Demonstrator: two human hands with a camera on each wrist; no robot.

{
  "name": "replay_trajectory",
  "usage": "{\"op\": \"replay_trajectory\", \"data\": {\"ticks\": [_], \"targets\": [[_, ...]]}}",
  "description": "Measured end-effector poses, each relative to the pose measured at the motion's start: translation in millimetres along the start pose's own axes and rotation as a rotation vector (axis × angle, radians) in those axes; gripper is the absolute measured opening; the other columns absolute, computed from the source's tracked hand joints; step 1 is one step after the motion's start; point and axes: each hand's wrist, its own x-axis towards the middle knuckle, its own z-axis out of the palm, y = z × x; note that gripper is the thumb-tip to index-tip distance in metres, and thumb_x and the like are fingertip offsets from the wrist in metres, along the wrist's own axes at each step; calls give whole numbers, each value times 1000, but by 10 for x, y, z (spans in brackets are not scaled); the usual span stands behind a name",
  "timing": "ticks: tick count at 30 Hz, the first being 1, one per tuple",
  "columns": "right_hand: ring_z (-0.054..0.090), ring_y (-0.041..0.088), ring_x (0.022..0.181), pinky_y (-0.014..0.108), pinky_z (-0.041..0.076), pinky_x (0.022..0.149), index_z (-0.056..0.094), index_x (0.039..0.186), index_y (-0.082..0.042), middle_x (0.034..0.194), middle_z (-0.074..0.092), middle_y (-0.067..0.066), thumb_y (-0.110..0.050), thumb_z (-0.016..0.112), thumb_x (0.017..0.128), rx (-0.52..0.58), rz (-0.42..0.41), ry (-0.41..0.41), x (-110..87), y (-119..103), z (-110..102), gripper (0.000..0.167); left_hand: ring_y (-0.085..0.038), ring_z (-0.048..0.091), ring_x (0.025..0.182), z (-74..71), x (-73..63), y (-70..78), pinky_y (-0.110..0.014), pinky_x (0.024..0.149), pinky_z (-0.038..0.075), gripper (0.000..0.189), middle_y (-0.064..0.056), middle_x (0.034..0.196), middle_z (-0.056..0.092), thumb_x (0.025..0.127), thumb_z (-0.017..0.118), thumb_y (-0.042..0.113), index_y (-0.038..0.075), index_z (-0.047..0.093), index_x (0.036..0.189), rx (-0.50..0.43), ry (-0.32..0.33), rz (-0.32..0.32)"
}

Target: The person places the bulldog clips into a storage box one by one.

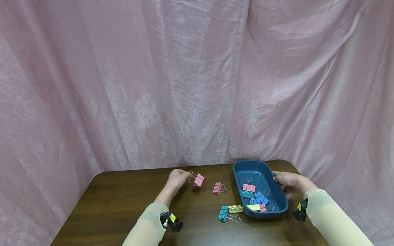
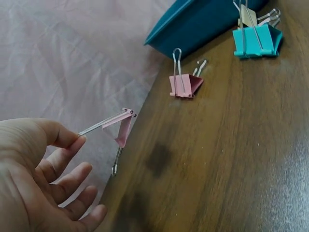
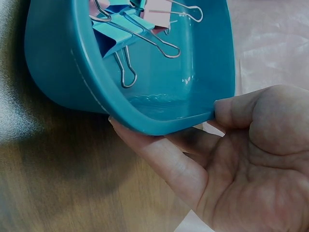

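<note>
Head view. Pink clip (image 1: pixel 198 180): lower centre, aloft, pinched by the left hand (image 1: pixel 179 179). Blue tray (image 1: pixel 258 168): lower right, holding mixed clips (image 1: pixel 262 199), grasped at its right side by the right hand (image 1: pixel 289 181). Loose pink clip (image 1: pixel 217 188): on the wooden table (image 1: pixel 123 201), between held clip and tray. Teal clip (image 1: pixel 223 214) and yellow clip (image 1: pixel 235 209): lower centre, just beside the tray.

Left wrist view. Held clip: left of centre, thumb and forefinger pinching one wire handle (image 2: pixel 102 123); remaining fingers loosely bent. Body sits angled to the handle; a firm, unhurried pinch should limit swinging.

Right wrist view. Tray: top, thumb at the rim, fingers against the outer wall, their reach partly hidden. Holding it level and still should suit best.
</note>
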Motion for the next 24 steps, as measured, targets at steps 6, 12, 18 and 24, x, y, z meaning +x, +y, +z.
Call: {"op": "replay_trajectory", "data": {"ticks": [6,12,18,24], "targets": [[71,42,85,53,60,67,12,163,-10,137,45,40,-15,34,111,3,2,-3,4,-2,0,58,-20,51,82,38,17,11,-31,69,41,16,-12,91,65,83,73,15,0,73,78,-57,7,-6],[71,42,84,53,60,67,11,163,-9,138,43,41,-14,34,110,-2,7,-4,7,3,0,58,-22,54,97,56,5,36,-39,86,41,24,-9,100,67,86,72,18,-6,74,90,-96,17,-19],[71,42,82,51,61,68,10,163,-8,138,42,42,-15,34,110,-10,9,-6,-10,1,0,58,-16,50,81,86,-3,83,-39,79,45,17,1,83,56,86,73,19,2,73,84,-199,-4,-53],[71,41,82,51,61,68,10,163,-7,137,42,41,-14,33,110,-4,5,-17,-16,-2,-6,58,-11,49,70,133,-17,175,-37,76,50,18,0,82,55,88,74,20,2,73,86,-272,-25,-67]]}}
